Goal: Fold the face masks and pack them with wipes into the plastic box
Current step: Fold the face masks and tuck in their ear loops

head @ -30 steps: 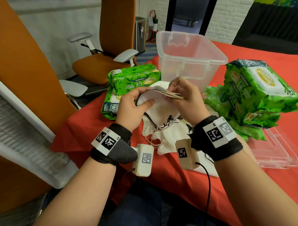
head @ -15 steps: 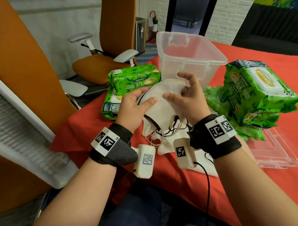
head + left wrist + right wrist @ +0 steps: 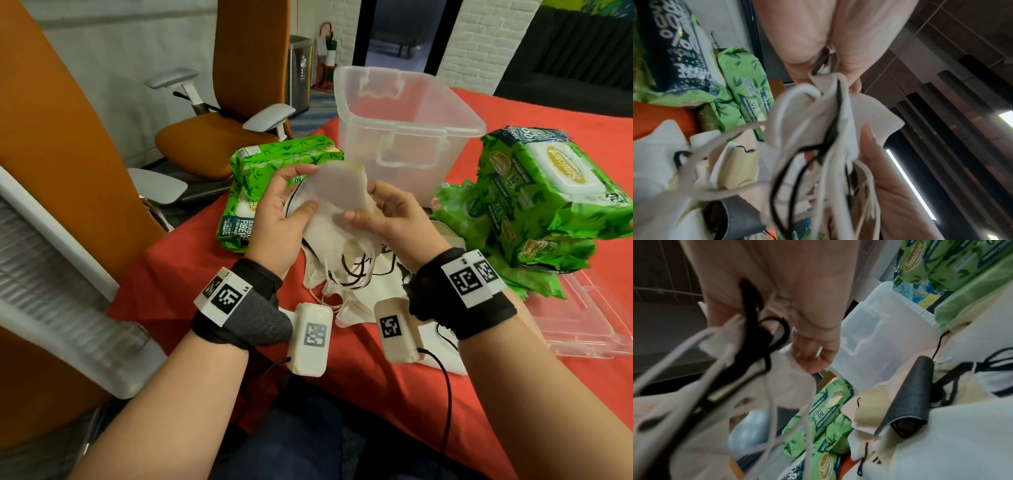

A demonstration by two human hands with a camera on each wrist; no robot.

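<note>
Both hands are up over the red-covered desk, working one white face mask between them, just in front of the clear plastic box. The left hand has its thumb pressed on the near face and its fingers curled behind the far edge, clamped on the mask. The right hand pinches the opposite side, thumb lying across the front, fingers tucked behind. The mask's upper part reads as a pale, rounded flap, blurred in the head view, so its exact fold line cannot be told. Beneath it white and black ear loops dangle in a tangle; the left wrist view shows them looping thick and loose below the cloth.

Under the hands lies a heap of more masks, white and cream, loops spilling over. Green wipes packs sit stacked at left beside the box; a bigger pile of wipes stands at right. The box stands upright with its top open, and its clear lid lies flat at the right, partly under the pile of wipes.
</note>
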